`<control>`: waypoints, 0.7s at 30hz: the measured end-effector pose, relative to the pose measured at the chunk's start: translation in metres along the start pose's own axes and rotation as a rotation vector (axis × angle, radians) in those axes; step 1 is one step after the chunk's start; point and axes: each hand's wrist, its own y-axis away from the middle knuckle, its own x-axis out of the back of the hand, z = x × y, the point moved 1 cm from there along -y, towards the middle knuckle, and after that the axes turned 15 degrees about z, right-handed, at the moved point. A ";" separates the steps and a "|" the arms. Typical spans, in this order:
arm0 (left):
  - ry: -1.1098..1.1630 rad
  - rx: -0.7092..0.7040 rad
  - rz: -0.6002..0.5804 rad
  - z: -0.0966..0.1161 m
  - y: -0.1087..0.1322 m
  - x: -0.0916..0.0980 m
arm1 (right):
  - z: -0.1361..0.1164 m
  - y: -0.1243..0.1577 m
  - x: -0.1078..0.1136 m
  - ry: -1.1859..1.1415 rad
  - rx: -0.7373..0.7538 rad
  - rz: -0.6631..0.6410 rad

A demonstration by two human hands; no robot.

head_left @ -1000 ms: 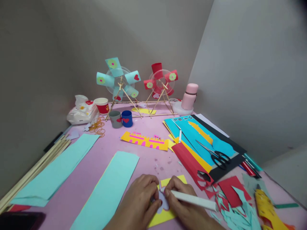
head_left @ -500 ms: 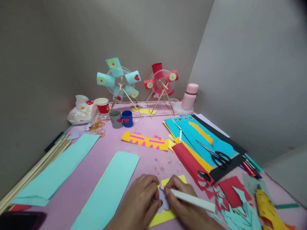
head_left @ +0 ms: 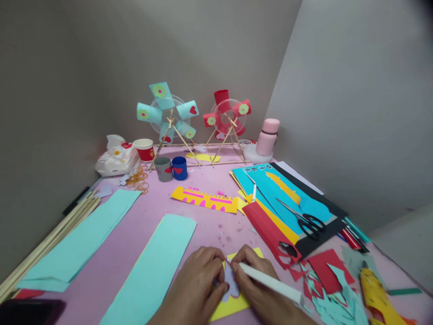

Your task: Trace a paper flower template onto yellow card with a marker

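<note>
Head view: your right hand's (head_left: 252, 290) fingers pinch a white pen (head_left: 270, 282) at the lilac cutout (head_left: 231, 283) on yellow paper (head_left: 230, 309); your left hand (head_left: 199, 284) curls over its edge, pinch unclear. Tracing seems the step; next calls for holding steady.

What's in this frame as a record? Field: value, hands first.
left hand: at left side of lilac cutout
right hand: holds white pen-like tool, tip near cutout's top
beneath cutout: yellow paper
mid-table: orange strip with pink shapes
right side: scissors, yellow glue gun
back: light-blue wheel, red wheel, pink bottle
</note>
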 end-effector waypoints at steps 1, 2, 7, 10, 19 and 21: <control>-0.002 -0.001 0.000 0.000 0.000 0.000 | 0.000 0.000 0.000 -0.001 -0.001 0.000; -0.005 -0.001 0.001 0.000 -0.001 -0.001 | 0.000 -0.001 0.000 -0.001 -0.001 0.000; -0.015 0.002 0.001 0.000 -0.001 -0.001 | 0.003 -0.002 -0.002 0.008 -0.005 0.010; -0.018 -0.002 -0.009 0.001 -0.001 0.000 | 0.004 -0.001 -0.002 0.036 0.006 0.025; -0.015 0.015 -0.008 0.001 -0.001 0.000 | -0.002 0.001 0.001 -0.011 -0.007 -0.012; -0.012 0.013 -0.001 0.001 -0.001 -0.001 | -0.001 0.000 0.000 -0.017 -0.009 -0.012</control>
